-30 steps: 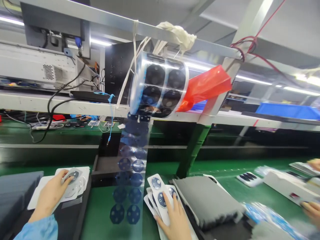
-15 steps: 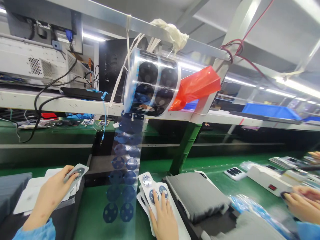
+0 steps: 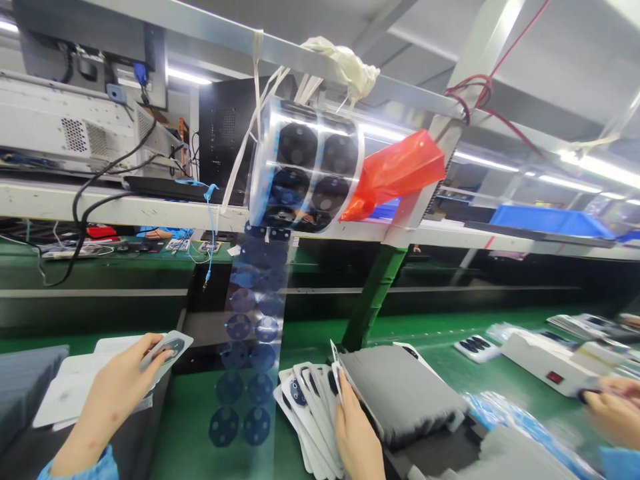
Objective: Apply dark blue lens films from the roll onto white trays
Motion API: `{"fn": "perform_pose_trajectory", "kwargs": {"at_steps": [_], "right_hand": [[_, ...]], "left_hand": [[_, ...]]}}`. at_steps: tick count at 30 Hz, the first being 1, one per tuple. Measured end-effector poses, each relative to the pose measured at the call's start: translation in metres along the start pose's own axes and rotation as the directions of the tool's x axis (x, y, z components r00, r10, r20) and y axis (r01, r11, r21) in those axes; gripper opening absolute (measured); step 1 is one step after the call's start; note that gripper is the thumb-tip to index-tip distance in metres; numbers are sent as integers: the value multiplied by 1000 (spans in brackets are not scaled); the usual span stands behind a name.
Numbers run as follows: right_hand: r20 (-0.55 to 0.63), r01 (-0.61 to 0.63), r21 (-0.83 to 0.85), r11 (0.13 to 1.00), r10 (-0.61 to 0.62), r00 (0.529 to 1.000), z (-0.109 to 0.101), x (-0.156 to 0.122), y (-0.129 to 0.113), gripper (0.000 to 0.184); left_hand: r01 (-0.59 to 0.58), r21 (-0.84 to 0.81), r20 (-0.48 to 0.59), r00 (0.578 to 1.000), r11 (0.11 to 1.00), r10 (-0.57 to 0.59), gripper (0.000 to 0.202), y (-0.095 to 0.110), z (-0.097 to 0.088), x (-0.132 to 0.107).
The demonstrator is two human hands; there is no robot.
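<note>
Left hand (image 3: 117, 393) pinching a white card (image 3: 170, 348), right hand (image 3: 357, 437) on fanned cards (image 3: 310, 400), hanging film strip (image 3: 250, 347) between

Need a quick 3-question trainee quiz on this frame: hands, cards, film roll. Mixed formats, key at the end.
1. True or false: the left hand holds a single white card lifted off the stack of white sheets.
2. Multiple choice: the right hand rests on A) the red bag, B) a fanned stack of cards, C) the white box.
3. Fill in: the clear film strip with blue round stickers hangs down from a ____ tied to the overhead rail.

Key: 1 true; 2 B; 3 roll.
</note>
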State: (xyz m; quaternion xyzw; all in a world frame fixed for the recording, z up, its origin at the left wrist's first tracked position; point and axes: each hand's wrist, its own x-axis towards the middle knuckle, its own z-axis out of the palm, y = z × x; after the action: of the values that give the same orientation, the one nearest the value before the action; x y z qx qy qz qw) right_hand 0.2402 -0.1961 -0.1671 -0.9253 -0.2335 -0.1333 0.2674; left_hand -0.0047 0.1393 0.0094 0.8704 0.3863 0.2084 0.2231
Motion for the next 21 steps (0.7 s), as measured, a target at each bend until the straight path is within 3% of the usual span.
{"fn": "perform_pose_trajectory", "kwargs": {"at_steps": [5, 10, 14, 18, 21], "right_hand": [[23, 48, -46, 998, -47, 999, 6, -1, 19, 58], [-47, 57, -121, 991, -63, 997, 10, -5, 25, 67], [-82, 125, -156, 980, -139, 987, 5, 6, 20, 71], [-105, 176, -176, 969, -196, 975, -2, 26, 9, 81], [-147, 199, -186, 962, -228, 963, -12, 32, -7, 82]], "left_hand": [[7, -21, 10, 1000, 1000, -7, 27, -4, 0, 2], [11, -58, 5, 1000, 998, -11, 33, -6, 4, 3], [0, -104, -3, 1000, 995, 0, 45, -5, 11, 4], [-21, -157, -33, 999, 987, 16, 70, -1, 24, 3], [-94, -224, 28, 994, 970, 103, 56, 5, 34, 1]]}}
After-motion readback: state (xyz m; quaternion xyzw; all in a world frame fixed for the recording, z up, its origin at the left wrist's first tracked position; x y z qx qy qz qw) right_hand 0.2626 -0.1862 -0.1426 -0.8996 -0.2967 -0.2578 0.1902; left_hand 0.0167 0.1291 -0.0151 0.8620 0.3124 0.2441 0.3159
